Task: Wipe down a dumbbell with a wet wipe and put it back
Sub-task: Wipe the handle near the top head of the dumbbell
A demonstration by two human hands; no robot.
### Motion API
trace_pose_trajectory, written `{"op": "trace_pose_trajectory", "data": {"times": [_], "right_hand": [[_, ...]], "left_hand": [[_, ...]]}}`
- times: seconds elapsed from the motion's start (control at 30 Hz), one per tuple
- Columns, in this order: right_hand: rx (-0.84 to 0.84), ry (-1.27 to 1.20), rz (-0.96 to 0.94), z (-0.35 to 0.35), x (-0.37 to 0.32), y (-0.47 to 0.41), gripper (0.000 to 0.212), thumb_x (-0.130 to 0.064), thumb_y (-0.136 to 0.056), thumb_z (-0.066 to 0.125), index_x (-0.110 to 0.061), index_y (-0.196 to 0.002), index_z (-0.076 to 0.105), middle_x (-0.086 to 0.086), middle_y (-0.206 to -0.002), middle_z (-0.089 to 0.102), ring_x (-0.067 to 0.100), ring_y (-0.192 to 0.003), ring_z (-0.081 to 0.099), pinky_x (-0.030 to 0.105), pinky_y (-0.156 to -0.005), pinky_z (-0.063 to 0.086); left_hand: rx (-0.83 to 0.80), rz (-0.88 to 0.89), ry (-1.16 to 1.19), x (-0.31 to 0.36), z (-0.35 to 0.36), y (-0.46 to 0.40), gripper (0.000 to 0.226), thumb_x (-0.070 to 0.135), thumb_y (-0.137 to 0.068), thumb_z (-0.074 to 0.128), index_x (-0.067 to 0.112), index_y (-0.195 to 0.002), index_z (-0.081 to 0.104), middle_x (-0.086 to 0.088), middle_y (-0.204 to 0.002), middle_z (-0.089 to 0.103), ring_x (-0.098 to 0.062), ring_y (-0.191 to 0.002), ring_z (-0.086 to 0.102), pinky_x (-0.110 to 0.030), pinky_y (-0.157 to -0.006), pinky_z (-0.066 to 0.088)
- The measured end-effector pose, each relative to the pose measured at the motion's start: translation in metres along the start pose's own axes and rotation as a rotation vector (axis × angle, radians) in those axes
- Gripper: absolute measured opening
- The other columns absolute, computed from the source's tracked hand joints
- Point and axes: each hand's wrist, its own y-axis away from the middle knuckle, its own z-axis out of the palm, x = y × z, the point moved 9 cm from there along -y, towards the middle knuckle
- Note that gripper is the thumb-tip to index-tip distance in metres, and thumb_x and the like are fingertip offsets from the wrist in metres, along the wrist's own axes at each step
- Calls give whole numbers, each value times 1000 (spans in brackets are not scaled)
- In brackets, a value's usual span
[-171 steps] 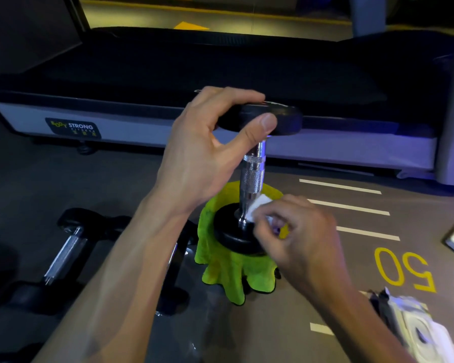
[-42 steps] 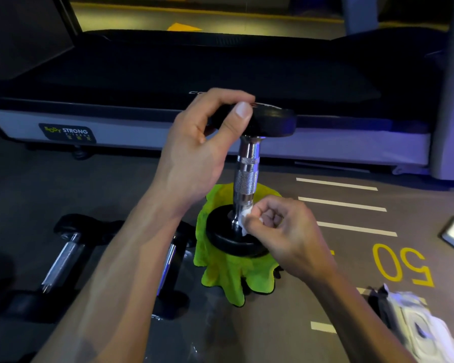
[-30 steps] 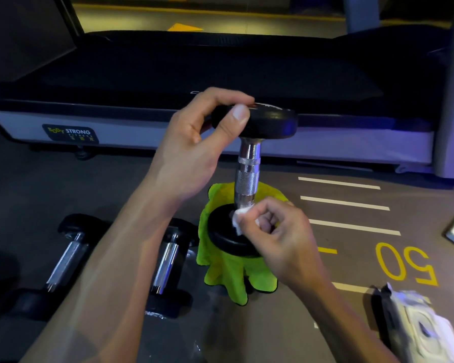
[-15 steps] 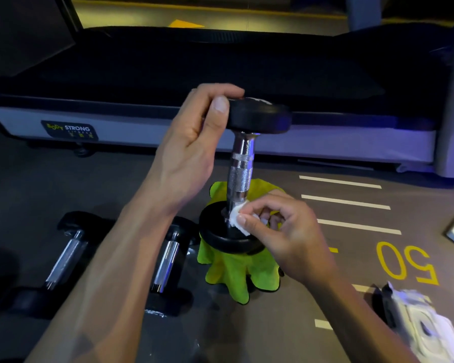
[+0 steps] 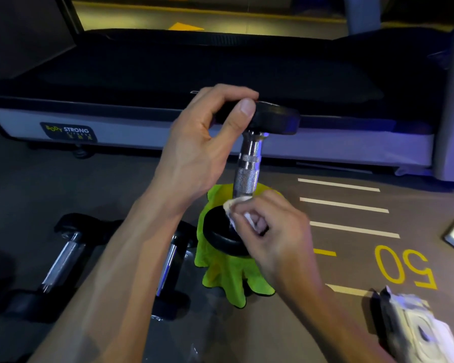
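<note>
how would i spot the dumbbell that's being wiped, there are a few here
Start at the treadmill across the back; on the floor before it lies a bright green cloth. The dumbbell stands upright on that cloth, its top gripped by the left hand, unlike the two lying flat at left.

Dim gym floor was marked with white lines and yellow "50"; beyond these, a treadmill was parked.

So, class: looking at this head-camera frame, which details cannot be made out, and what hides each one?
- Dumbbell handle base: covered by the wet wipe and right hand.
- Top plate's markings: under the left hand.
- Wipes packet: label blurred, cut by the bottom edge.
- Green cloth: middle hidden under the lower plate.
</note>
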Motion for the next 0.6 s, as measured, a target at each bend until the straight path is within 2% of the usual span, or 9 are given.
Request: {"op": "trace_pose_trajectory", "data": {"times": [0.07, 0.2, 0.27, 0.33, 0.37, 0.43, 0.5, 0.57, 0.6], "right_hand": [[-11, 33, -16, -7, -2, -14, 14, -13, -85, 82, -24, -78, 75, -14, -75, 57, -3, -68, 52, 8, -64, 33], [236, 67, -68, -37, -17, -45, 12, -12, -89, 74, -21, -97, 77, -20, -80, 50, -5, -71, 47, 10, -69, 35], [186, 75, -106, -23, -17, -25, 18, -7, -91, 72, -19, -105, 77, -25, -90, 52, -4, -79, 48, 10, -76, 38], [87, 69, -106, -5, -10, -2, 17, -5, -89, 74, -19, -99, 78, -23, -92, 61, 2, -82, 53, 18, -77, 46], [52, 61, -89, -1, -6, 1, 15, -6, -88, 76, -20, -94, 78, -26, -87, 61, -1, -79, 53, 19, -73, 45], [39, 68, -85, -3, -7, -11, 14, -7, -86, 78, -20, -85, 75, -31, -74, 50, -8, -72, 46, 10, -68, 35], [137, 98, -122, -17, -17, -30, 9, -9, -89, 75, -18, -90, 75, -23, -75, 46, -2, -72, 48, 15, -67, 35], [262, 85, -131, -28, -21, -40, 14, -10, -95, 69, -12, -106, 77, -9, -87, 57, 15, -81, 59, 25, -72, 45], [294, 72, -123, -29, -19, -37, 18, -10, -98, 66, -11, -113, 76, -3, -93, 59, 20, -85, 61, 26, -76, 47]], "left_hand": [[0, 7, 1, 1, 2, 1, 17, 34, -106, 58, 31, -118, 69, 3, -115, 67, -12, -110, 65, -36, -100, 52], [6, 30, 15, 5, 3, 3, 15, 32, -105, 61, 31, -117, 69, -1, -115, 67, -20, -112, 66, -47, -101, 53], [14, 27, 24, 5, 2, 1, 13, 31, -105, 62, 32, -116, 70, 0, -114, 67, -17, -110, 67, -44, -101, 53], [16, 22, 27, 5, 2, 1, 13, 31, -104, 63, 32, -115, 70, 1, -113, 68, -15, -108, 67, -40, -100, 53], [14, 19, 28, 4, 2, 2, 12, 31, -104, 64, 32, -115, 70, 2, -113, 68, -14, -108, 67, -39, -99, 53], [22, 16, 26, 4, 1, 3, 13, 31, -104, 64, 33, -115, 70, 5, -113, 68, -11, -108, 66, -37, -98, 54], [32, 17, 17, 4, 0, 3, 13, 33, -104, 63, 34, -115, 70, 8, -112, 67, -8, -108, 65, -39, -97, 54], [31, 20, 5, 5, 0, 3, 14, 33, -104, 63, 34, -115, 70, 12, -110, 66, -7, -108, 65, -42, -98, 54], [25, 21, 5, 6, 1, 3, 14, 34, -104, 63, 33, -115, 70, 12, -110, 65, -7, -108, 65, -41, -98, 54]]}}
